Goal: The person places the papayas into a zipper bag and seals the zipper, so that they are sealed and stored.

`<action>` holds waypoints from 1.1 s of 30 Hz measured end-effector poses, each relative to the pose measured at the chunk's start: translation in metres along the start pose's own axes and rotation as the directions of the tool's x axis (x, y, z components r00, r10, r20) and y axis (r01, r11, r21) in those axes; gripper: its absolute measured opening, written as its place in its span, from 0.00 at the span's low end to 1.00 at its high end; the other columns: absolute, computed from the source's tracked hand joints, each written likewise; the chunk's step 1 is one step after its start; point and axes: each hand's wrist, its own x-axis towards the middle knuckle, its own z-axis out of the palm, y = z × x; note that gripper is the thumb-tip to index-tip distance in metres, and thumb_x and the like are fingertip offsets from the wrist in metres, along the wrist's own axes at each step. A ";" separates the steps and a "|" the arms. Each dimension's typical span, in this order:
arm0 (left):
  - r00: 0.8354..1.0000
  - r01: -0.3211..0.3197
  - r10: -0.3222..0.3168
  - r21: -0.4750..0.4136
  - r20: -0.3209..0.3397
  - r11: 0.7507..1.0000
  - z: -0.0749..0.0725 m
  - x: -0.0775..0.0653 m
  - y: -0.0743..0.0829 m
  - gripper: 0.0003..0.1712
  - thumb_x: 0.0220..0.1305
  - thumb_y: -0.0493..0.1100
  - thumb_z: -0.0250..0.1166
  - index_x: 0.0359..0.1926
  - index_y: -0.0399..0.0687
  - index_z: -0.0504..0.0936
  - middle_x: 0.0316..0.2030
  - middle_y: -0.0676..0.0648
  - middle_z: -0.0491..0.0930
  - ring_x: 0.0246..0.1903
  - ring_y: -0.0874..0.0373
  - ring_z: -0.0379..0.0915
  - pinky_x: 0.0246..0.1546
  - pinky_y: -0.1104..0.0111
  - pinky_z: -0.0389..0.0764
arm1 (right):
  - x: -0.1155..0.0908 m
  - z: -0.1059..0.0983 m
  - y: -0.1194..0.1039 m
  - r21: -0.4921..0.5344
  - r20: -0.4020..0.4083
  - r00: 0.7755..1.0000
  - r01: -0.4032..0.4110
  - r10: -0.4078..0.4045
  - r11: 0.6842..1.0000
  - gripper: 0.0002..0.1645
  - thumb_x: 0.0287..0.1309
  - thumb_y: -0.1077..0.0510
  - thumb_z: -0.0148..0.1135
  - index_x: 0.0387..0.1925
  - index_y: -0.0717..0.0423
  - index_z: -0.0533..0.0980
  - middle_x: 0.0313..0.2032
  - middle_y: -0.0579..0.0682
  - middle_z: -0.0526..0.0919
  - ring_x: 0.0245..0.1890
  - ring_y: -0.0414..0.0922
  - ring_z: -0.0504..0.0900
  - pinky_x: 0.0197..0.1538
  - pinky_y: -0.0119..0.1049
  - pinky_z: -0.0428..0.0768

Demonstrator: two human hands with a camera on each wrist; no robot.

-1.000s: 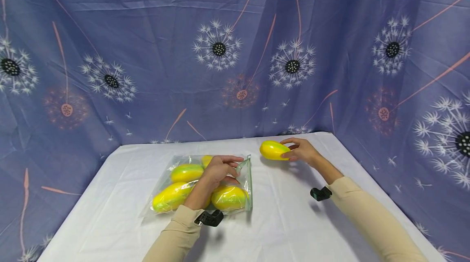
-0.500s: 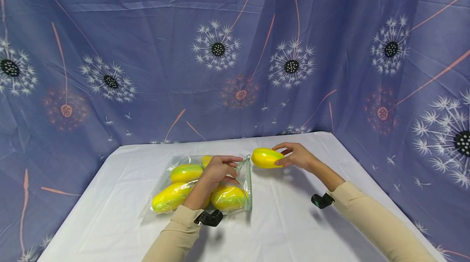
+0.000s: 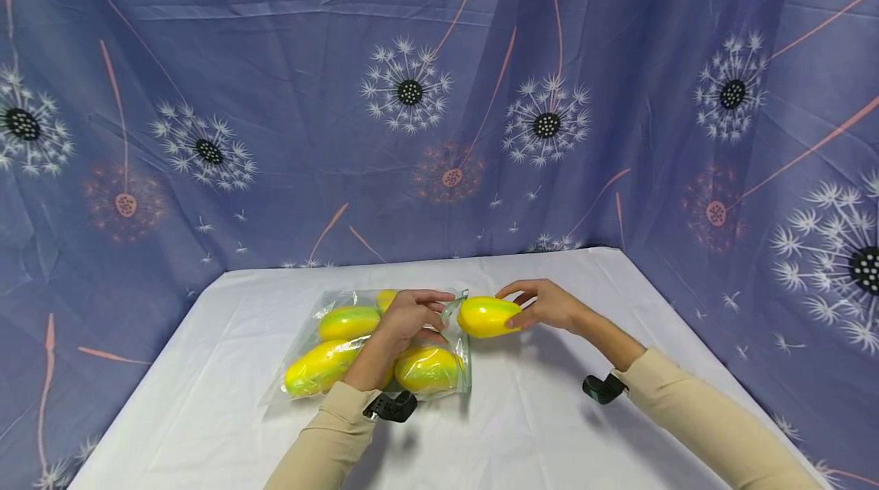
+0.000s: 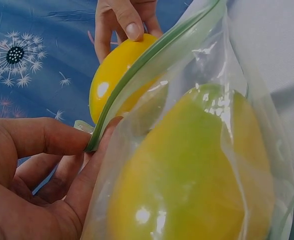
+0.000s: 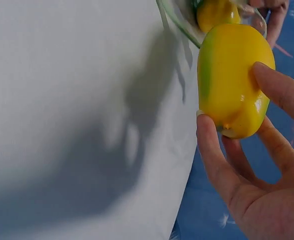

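A clear zip bag [image 3: 307,337] with a green-tinted seal lies on the white table, holding several glossy yellow-green papayas [image 3: 350,323]. My left hand [image 3: 405,322] reaches over it and pinches the rim of its opening between thumb and index finger, as the left wrist view shows. My right hand [image 3: 549,305] grips another yellow papaya [image 3: 486,317] by one end with the fingertips. This papaya's far end is at the bag's mouth, partly behind the seal strip [image 4: 136,75] in the left wrist view. The left arm hides part of the bagged fruit.
The white cloth-covered table [image 3: 536,429] ends at a blue dandelion-print curtain [image 3: 309,131] at the back and sides. A black wrist camera [image 3: 391,406] sits on the left wrist and another camera [image 3: 604,388] on the right.
My right hand has brought the papaya left and nearer to me, from the back of the table to the bag's mouth. The left hand and the bag have stayed put.
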 end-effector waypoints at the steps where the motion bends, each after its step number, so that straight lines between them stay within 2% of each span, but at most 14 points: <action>1: 1.000 -0.001 0.001 0.001 -0.001 1.000 0.000 0.000 0.000 0.29 0.51 0.19 0.62 0.56 0.36 0.84 0.46 0.39 0.75 0.30 0.53 0.79 0.32 0.54 0.91 | -0.001 0.002 -0.001 -0.006 0.003 1.000 0.000 0.000 1.000 0.31 0.48 0.58 0.79 0.58 0.50 0.82 0.61 0.63 0.76 0.60 0.59 0.75 0.47 0.46 0.90; 6: 1.000 -0.008 0.008 0.006 0.002 1.000 0.000 0.000 0.000 0.30 0.51 0.19 0.62 0.56 0.36 0.84 0.47 0.38 0.75 0.29 0.53 0.79 0.31 0.55 0.91 | 0.000 0.013 -0.001 -0.012 0.021 1.000 0.002 -0.002 1.000 0.31 0.47 0.57 0.80 0.56 0.48 0.83 0.59 0.60 0.78 0.59 0.58 0.76 0.45 0.43 0.90; 11: 1.000 -0.011 0.011 0.014 -0.004 1.000 0.000 0.001 0.000 0.30 0.50 0.20 0.63 0.57 0.36 0.84 0.48 0.38 0.76 0.32 0.51 0.78 0.31 0.55 0.91 | 0.001 0.023 -0.002 -0.014 0.039 0.999 0.019 -0.019 1.000 0.31 0.48 0.57 0.79 0.57 0.50 0.82 0.59 0.62 0.77 0.58 0.57 0.76 0.44 0.43 0.90; 21: 1.000 0.012 -0.012 0.020 -0.012 1.000 0.000 0.002 -0.002 0.30 0.50 0.20 0.65 0.57 0.36 0.84 0.50 0.37 0.76 0.36 0.50 0.81 0.33 0.56 0.91 | 0.005 0.041 0.000 0.012 0.012 0.999 0.035 -0.035 0.999 0.31 0.49 0.58 0.79 0.58 0.54 0.81 0.59 0.63 0.78 0.56 0.57 0.76 0.43 0.48 0.90; 29: 1.000 0.004 -0.004 0.034 -0.003 0.999 0.002 0.002 -0.002 0.30 0.52 0.21 0.65 0.58 0.36 0.83 0.56 0.31 0.74 0.38 0.50 0.82 0.35 0.54 0.91 | 0.009 0.053 0.002 0.024 -0.002 0.999 0.042 -0.042 0.999 0.32 0.50 0.57 0.78 0.58 0.54 0.81 0.57 0.63 0.78 0.54 0.56 0.78 0.41 0.45 0.90; 33: 1.000 0.001 -0.001 0.039 -0.005 0.999 0.003 0.002 -0.002 0.30 0.52 0.22 0.65 0.59 0.36 0.83 0.55 0.32 0.75 0.39 0.49 0.81 0.36 0.54 0.91 | 0.012 0.059 0.003 0.050 0.004 0.999 0.039 -0.039 0.998 0.33 0.51 0.58 0.78 0.60 0.56 0.79 0.55 0.63 0.79 0.50 0.54 0.80 0.42 0.46 0.90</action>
